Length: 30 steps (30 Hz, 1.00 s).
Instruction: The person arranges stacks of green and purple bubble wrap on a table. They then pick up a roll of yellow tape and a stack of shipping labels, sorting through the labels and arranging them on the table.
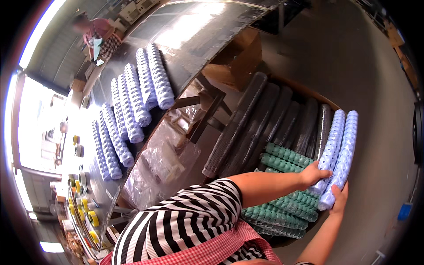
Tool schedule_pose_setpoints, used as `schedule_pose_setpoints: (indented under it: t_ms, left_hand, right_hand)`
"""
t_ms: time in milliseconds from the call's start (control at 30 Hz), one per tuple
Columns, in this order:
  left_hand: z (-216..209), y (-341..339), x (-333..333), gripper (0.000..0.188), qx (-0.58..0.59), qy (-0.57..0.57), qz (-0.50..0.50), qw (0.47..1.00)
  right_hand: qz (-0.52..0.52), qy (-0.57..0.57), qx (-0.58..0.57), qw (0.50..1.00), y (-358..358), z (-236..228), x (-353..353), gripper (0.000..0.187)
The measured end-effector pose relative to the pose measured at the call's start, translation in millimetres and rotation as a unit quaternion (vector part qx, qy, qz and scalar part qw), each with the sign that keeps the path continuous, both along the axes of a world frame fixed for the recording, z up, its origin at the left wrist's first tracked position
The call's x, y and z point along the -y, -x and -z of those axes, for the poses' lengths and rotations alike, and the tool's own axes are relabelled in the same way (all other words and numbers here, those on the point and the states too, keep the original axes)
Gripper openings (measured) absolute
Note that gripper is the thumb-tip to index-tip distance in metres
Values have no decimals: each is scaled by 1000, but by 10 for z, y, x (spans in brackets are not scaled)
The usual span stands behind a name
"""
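I have two blue rolls (344, 154) in hand at the right side of the frame, slanting along the right edge of the box (324, 98), their far ends tipped toward the upper right. Inside the box, dark rolls (254, 132) lie side by side over the upper part and green rolls (289, 154) cover the lower part, so I'd call those two kinds in place. The blue pair is at the box but not released, and whether it rests on anything underneath I cannot tell. More blue rolls sit in a slanted row on the table (185, 35), left of centre in the frame, outside the box; I count those as not yet handled. My left arm stretches across from the lower middle, forearm nearly level, and my left hand (314, 174) pinches the left roll of the pair, thumb laid over its near part, the other fingers mostly hidden. My right forearm rises steeply from the lower edge, and my right hand (339, 199) cups the near end of the right roll, thumb against its near side and fingers wrapped round the outer side, partly out of sight.
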<state>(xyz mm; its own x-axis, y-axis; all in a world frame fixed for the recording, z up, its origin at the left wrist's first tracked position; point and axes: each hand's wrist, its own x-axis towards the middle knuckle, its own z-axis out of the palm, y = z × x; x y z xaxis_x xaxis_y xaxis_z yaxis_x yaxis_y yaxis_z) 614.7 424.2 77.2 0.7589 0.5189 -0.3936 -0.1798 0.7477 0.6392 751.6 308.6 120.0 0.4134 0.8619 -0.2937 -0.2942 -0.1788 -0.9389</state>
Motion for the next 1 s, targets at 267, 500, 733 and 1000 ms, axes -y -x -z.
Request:
schedule_pose_setpoints:
  t_ms: [267,500,733,1000]
  left_hand:
    - [-1149,2718,-224,81,9,-281,-147,949]
    - [-1973,5651,-11,78,-275,-381,-476,744]
    - [-2042,8377,1166,78,-676,-257,-503,474]
    - [-939,8668,1784,80,-682,-140,-434,572]
  right_hand:
    - [-96,-226,120,962,1694,-665,-513,105]
    - [-231,-256,-1,939,3293,-1251,-1524,101]
    - [-376,-208,214,877,4232,-1324,-3509,90]
    - [-446,-105,558,692,5162,-840,-4308,97]
